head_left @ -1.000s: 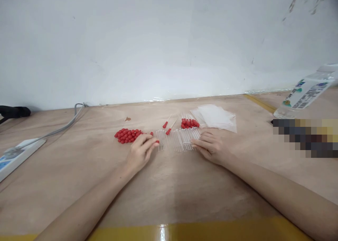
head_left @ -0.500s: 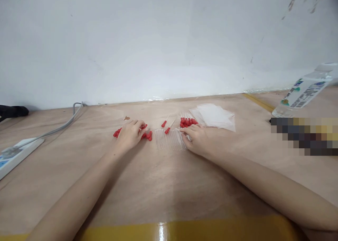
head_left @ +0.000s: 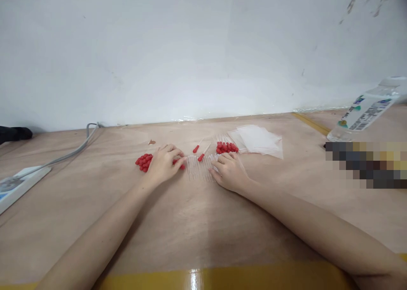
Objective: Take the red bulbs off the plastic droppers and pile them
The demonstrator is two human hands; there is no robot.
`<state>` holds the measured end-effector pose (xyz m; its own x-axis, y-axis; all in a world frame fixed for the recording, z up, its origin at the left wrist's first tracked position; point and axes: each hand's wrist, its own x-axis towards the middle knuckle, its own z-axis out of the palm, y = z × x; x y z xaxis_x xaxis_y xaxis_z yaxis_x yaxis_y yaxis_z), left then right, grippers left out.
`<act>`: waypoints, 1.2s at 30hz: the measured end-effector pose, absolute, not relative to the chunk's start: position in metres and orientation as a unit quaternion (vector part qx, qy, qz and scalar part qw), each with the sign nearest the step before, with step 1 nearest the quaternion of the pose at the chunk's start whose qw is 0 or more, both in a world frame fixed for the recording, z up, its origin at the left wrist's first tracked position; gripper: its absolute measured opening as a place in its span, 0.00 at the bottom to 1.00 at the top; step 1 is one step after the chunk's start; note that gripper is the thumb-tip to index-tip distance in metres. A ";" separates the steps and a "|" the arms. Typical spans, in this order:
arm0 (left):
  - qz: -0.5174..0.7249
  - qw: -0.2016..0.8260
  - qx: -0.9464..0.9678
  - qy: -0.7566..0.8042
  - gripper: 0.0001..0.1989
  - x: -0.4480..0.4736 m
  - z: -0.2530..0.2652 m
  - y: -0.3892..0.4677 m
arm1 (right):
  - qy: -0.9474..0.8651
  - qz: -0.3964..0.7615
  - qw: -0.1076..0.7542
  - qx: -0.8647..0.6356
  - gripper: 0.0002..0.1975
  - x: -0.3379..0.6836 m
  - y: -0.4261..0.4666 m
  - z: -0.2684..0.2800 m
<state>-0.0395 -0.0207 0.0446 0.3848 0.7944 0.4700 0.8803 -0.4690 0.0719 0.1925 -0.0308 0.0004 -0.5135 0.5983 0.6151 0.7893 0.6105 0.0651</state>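
My left hand (head_left: 164,163) is over the red rubber bulbs (head_left: 144,162), its thumb and forefinger closed together on a red bulb at the right side of the heap. To the right lies a row of clear thin dropper tubes (head_left: 199,168), side by side. My right hand (head_left: 229,171) rests over the right part of that row, fingers touching the tubes, thumb and forefinger apart. Just behind the row lie two red-bulbed droppers (head_left: 201,157). A stack of finished droppers (head_left: 227,147) with red bulbs sits beyond my right hand.
Thin clear plastic bags (head_left: 259,139) lie behind the right hand. A plastic bottle (head_left: 364,110) leans at the right beside a blurred patch. On the left are a power strip (head_left: 28,182) and its grey cable (head_left: 74,150). A white wall (head_left: 190,52) bounds the table.
My left hand has shifted right across the bulbs, uncovering more of the heap on its left. My right hand has moved slightly left, further over the clear tubes.
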 end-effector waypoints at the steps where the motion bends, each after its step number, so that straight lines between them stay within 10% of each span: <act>1: -0.222 0.103 -0.831 -0.500 0.12 -0.031 0.044 -0.022 | -0.852 -0.162 0.283 -0.408 0.15 0.192 -0.032 0.002; 6: -0.197 0.143 -0.832 -0.499 0.15 0.006 0.035 -0.015 | -0.834 -0.141 0.340 -0.411 0.25 0.194 -0.034 0.003; 29: -0.366 -0.005 -0.857 -0.364 0.04 -0.013 0.006 -0.067 | -0.897 -0.139 0.350 -0.232 0.12 0.224 -0.039 -0.006; 36: -0.353 0.024 -0.886 -0.299 0.18 0.001 0.000 -0.063 | -0.900 -0.101 0.371 -0.204 0.10 0.218 -0.043 -0.011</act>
<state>0.0008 -0.0630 0.0005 0.5719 0.5126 0.6404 0.5463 -0.8204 0.1688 0.2175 -0.0432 -0.0113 -0.6417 0.2935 0.7086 0.4430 0.8960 0.0301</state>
